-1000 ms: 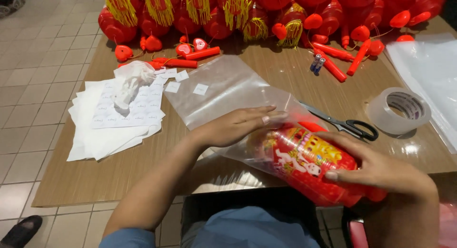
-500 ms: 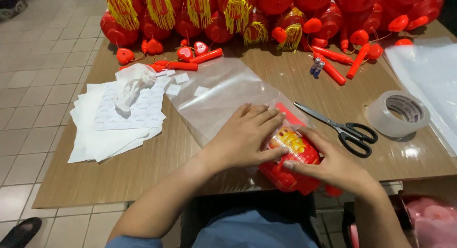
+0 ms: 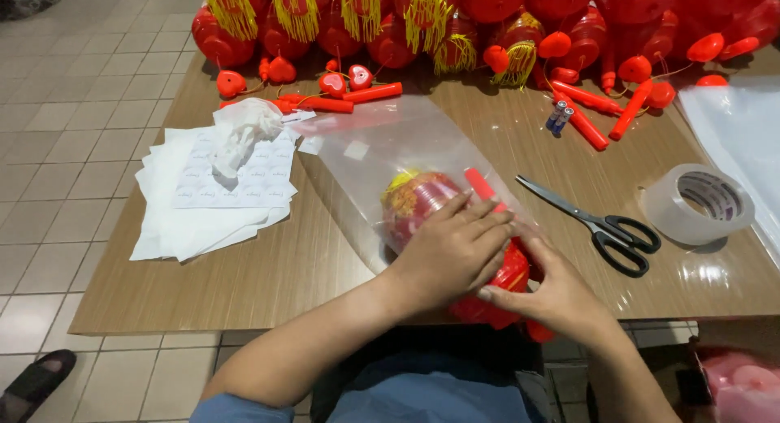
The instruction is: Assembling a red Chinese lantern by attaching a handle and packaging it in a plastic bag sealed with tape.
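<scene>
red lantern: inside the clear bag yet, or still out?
In. The red lantern shows through the clear plastic bag wrapped over it, with both hands pressing on top.

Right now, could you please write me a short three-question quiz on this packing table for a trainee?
1. True or false: the left hand lies on top of the red lantern in the clear plastic bag.
2. What lies between the lantern and the tape roll? A) scissors B) batteries C) sticker sheets
3. Which hand touches the lantern's near end?

Key: 1 true; 2 A; 3 the right hand.
</scene>
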